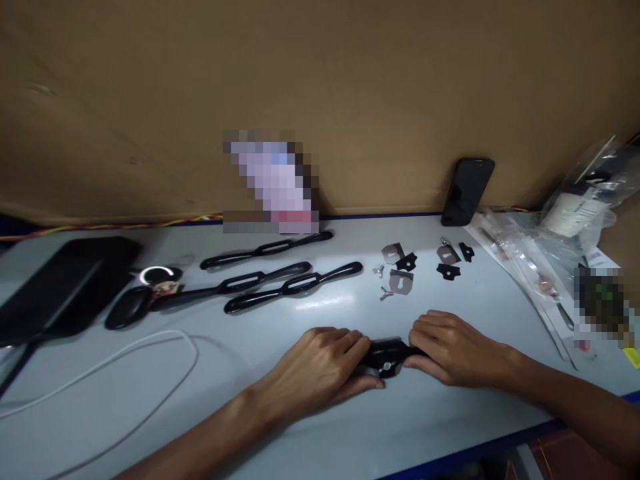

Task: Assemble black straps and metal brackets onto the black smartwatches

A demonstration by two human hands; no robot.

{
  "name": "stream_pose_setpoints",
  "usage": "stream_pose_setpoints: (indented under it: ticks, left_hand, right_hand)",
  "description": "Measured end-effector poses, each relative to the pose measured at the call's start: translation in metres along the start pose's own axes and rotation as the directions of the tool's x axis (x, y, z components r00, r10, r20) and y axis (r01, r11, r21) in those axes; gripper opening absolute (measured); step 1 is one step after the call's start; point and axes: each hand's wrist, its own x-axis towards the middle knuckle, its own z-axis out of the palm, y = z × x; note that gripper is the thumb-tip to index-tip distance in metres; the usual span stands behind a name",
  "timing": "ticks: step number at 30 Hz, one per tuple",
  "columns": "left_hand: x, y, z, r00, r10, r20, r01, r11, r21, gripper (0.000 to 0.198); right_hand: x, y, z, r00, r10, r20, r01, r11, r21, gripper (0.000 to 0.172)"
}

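Note:
Both hands grip a black spokeshave (385, 357) low over the front of the table. My left hand (333, 357) is wrapped round its left handle, with the thumb stretched along the lower edge. Closed round the right handle is my right hand (445, 347). A silvery screw shows on the spokeshave's middle; both handles are mostly hidden by fingers. Beyond lie three black spokeshave bodies, one nearest me (295, 287), one at left (240, 283) and one at the back (270, 250). Steel blades (401, 281), black cap plates (449, 271) and wing screws (386, 293) lie behind my hands.
A dark phone (467, 192) leans on the brown back panel. Plastic packets (535, 267) and a bagged white roll (573, 212) crowd the right. At left are a black box (70, 287), a black mouse-like object with keys (129, 308) and a white cable (125, 350).

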Motion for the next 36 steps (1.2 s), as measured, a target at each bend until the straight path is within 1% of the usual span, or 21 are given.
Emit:
stream_pose_setpoints:
  ticks: [5, 12, 18, 24, 30, 36]
  left_hand:
    - [-0.0017, 0.0014, 0.0018, 1.0, -0.021, 0.005, 0.021, 0.999, 0.037, 0.053]
    - [-0.0012, 0.0036, 0.0023, 1.0, 0.022, -0.004, -0.021, 0.997, 0.077, 0.052]
    - [-0.0008, 0.0028, -0.0001, 0.999, 0.043, 0.025, -0.045, 0.995, 0.091, 0.052]
    - [-0.0033, 0.0013, 0.0015, 0.998, 0.053, 0.017, -0.054, 0.995, 0.082, 0.05]
    - [-0.0015, 0.0004, 0.0012, 0.999, 0.027, 0.021, -0.028, 0.999, 0.044, 0.049]
    - [-0.0017, 0.0001, 0.0013, 0.999, 0.011, 0.032, -0.012, 0.999, 0.037, 0.051]
  right_hand:
    - [-0.001, -0.0013, 0.0037, 0.999, 0.009, -0.035, -0.008, 1.0, 0.018, 0.025]
    - [-0.0015, -0.0004, 0.005, 0.999, 0.01, -0.038, -0.009, 1.0, 0.022, 0.022]
    - [-0.0023, 0.0007, 0.0042, 1.0, -0.001, -0.021, 0.001, 1.0, 0.018, 0.022]
    - [-0.0026, 0.0013, 0.0046, 1.0, 0.003, 0.003, -0.003, 1.0, 0.009, 0.02]
    - [-0.0028, 0.0009, 0.0038, 1.0, 0.006, 0.023, -0.005, 1.0, -0.008, 0.017]
    - [-0.0023, 0.0005, 0.0022, 1.0, 0.007, 0.014, -0.007, 1.0, -0.006, 0.019]
